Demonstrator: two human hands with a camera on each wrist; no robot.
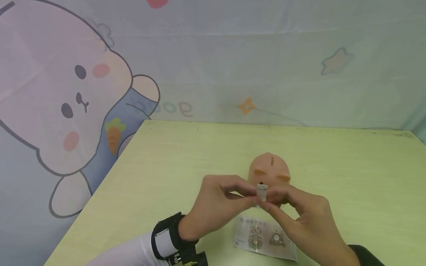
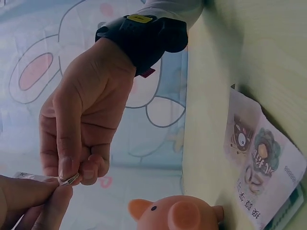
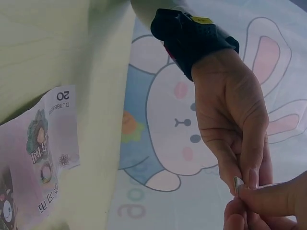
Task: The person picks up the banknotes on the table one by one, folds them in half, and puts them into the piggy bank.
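Note:
Both hands meet over the table, just in front of an orange piggy bank with a slot in its top. My left hand and right hand pinch a small folded banknote between thumb and fingertips. In the left wrist view the folded banknote shows as a thin edge between the fingertips, above the piggy bank. The right wrist view shows the folded banknote held the same way. A flat 20 banknote lies on the table under the hands.
The pale green table stretches far and right of the piggy bank. Its left edge runs diagonally beside a cartoon rabbit curtain. Black wrist bands sit on both wrists.

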